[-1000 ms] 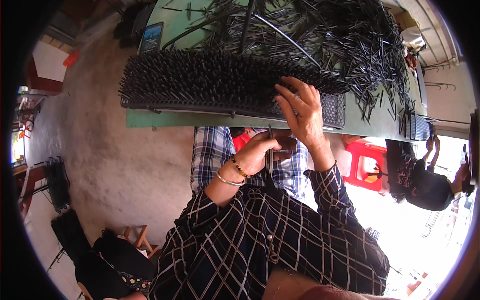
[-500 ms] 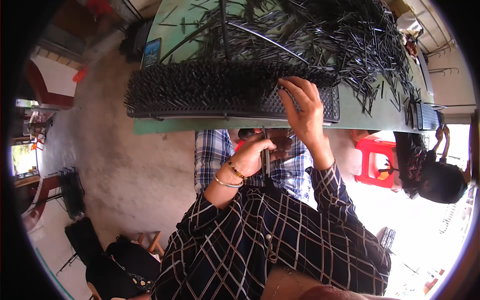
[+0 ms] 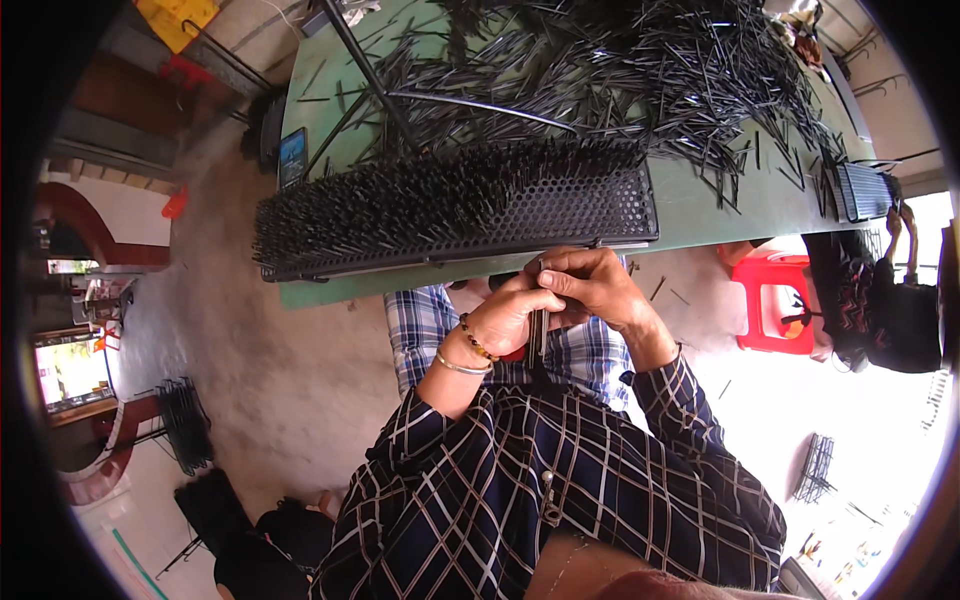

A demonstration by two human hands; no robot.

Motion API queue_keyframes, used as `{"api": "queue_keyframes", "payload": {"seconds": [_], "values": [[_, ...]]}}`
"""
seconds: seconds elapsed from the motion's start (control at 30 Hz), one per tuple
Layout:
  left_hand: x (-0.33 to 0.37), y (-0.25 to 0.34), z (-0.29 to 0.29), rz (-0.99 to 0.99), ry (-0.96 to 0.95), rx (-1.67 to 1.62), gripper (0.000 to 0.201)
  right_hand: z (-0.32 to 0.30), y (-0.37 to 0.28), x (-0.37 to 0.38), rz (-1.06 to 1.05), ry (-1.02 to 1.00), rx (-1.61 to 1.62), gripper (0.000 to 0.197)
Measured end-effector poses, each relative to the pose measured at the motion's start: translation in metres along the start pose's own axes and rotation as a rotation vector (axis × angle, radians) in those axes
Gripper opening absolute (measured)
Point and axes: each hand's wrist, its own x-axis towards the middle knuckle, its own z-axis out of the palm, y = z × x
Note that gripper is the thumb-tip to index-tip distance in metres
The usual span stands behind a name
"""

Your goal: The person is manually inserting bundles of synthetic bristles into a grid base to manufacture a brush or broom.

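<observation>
Left hand [image 3: 505, 320]: closed around a bundle of thin black rods [image 3: 538, 335], just below the perforated tray [image 3: 600, 205].
Right hand [image 3: 592, 285]: pinching the same bundle's top.
Risk: rods may slip through loosened fingers and scatter off the desk [image 3: 700, 205] edge.

Two perforated racks [image 3: 560, 215], one stool [image 3: 770, 310]

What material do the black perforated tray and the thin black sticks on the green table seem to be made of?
The perforated tray looks like matte black plastic or painted metal: even round holes, thin rigid rim; I cannot tell which. The thin sticks look like glossy black plastic or coated wire: straight, uniform, with light glints. The table top seems painted green, smooth.
</observation>
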Motion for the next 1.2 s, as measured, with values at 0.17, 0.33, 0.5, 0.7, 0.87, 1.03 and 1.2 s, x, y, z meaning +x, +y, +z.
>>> {"api": "queue_keyframes", "payload": {"seconds": [0.17,0.33,0.5,0.7,0.87,1.03,1.2], "values": [[0.002,-0.005,-0.009,0.010,-0.013,0.091,0.037,0.003,-0.010,-0.004,0.236,0.039,0.147,0.023],[-0.003,0.003,-0.011,0.064,0.008,0.289,0.033,-0.010,-0.009,0.008,-0.120,0.200,0.030,0.017],[-0.005,-0.007,-0.017,0.127,0.078,0.339,0.033,-0.023,-0.032,0.026,-0.311,0.427,-0.208,0.024],[-0.016,-0.017,-0.026,0.081,0.083,0.371,0.032,-0.038,-0.036,0.064,-0.492,0.547,-0.303,0.019],[-0.023,-0.021,-0.031,0.063,0.114,0.375,0.030,-0.037,-0.031,0.076,-0.515,0.622,-0.458,0.019],[-0.024,-0.022,-0.036,0.077,0.121,0.347,0.029,-0.033,-0.032,0.073,-0.547,0.645,-0.597,0.018],[-0.022,-0.023,-0.034,0.067,0.123,0.347,0.029,-0.027,-0.033,0.072,-0.600,0.701,-0.623,0.016]]}}
